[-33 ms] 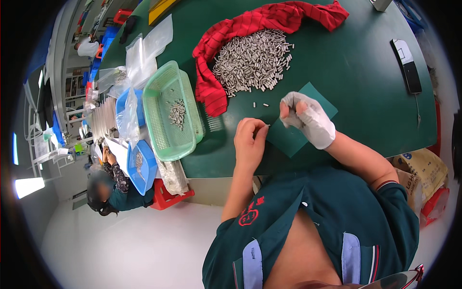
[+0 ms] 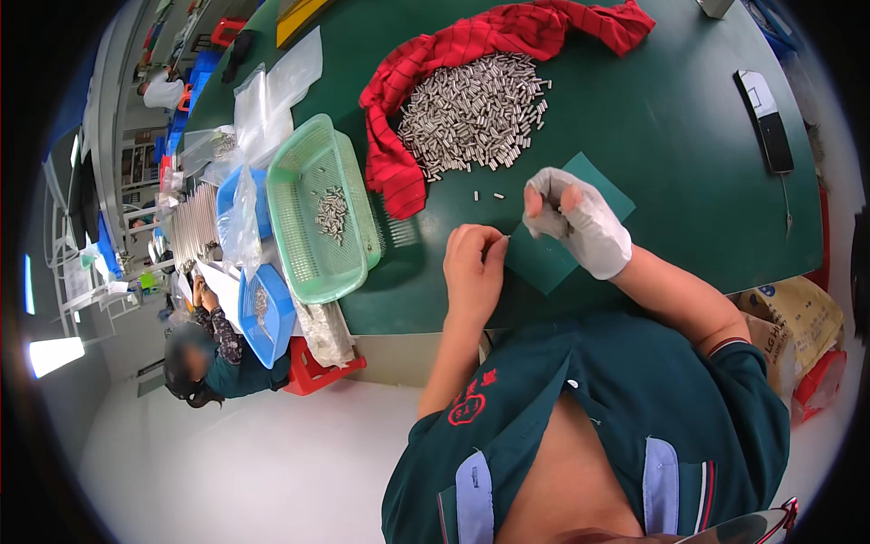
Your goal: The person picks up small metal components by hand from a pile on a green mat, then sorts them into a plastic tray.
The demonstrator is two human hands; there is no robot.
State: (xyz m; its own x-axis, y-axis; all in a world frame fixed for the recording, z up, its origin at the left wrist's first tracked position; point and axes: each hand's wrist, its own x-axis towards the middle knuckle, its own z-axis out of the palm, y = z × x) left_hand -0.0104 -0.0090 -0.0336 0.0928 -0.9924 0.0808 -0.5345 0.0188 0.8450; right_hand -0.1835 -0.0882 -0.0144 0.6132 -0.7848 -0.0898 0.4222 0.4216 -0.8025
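Note:
My bare left hand (image 2: 476,267) is closed over the table's near part, with thumb and forefinger drawn together at the left corner of a flat green sheet (image 2: 546,270). Whatever those fingertips hold is too small to make out. A white glove with bare fingertips covers my right hand (image 2: 580,222), which is curled above the sheet; its grip hides anything inside. Two short metal pins (image 2: 477,196) lie apart just beyond my hands. Farther off is a large heap of similar silvery pins (image 2: 476,109), bordered behind and on the left by a rolled red cloth (image 2: 388,154).
Left of the cloth stands a light green mesh basket (image 2: 304,288) with some pins. Blue trays (image 2: 279,304) and clear plastic bags (image 2: 263,113) lie beyond it. A black-and-white phone-like device (image 2: 766,127) lies far right. A co-worker (image 2: 217,358) sits at left near a red stool (image 2: 317,367).
My left hand has turned and shifted slightly, and the small pale tip seen at its fingertips is harder to see. My right hand has barely moved. The view has shifted a little.

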